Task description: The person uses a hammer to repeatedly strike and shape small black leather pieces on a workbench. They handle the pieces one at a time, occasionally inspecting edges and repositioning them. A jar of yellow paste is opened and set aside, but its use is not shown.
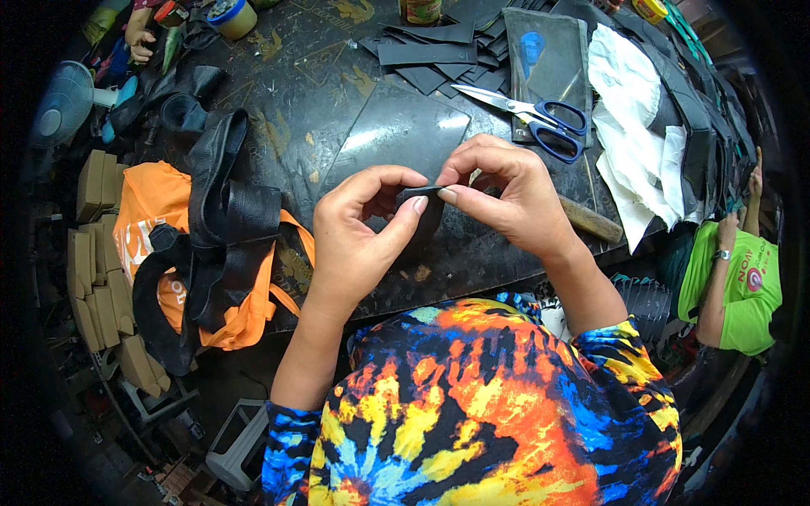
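Observation:
Both my hands meet over the near part of a dark table, pinching a small black strip of leather-like material (419,193) by its upper edge. My left hand (359,219) has thumb and forefinger closed on its left part. Close beside it, my right hand (515,198) pinches the same edge between thumb and fingertips. The strip's lower part hangs in shadow, and its full shape is hard to make out. Just beyond my right hand lie blue-handled scissors (553,126), blades pointing left. A wooden handle or stick (591,219) rests beside my right wrist.
Black cut pieces (429,54) are heaped at the back, beside a clear pouch (548,67). White cloth (624,101) lies right. Black strips (224,211) and an orange bag (156,202) hang over the left edge. One person in green (742,287) is right; another's hand (141,44) shows far left.

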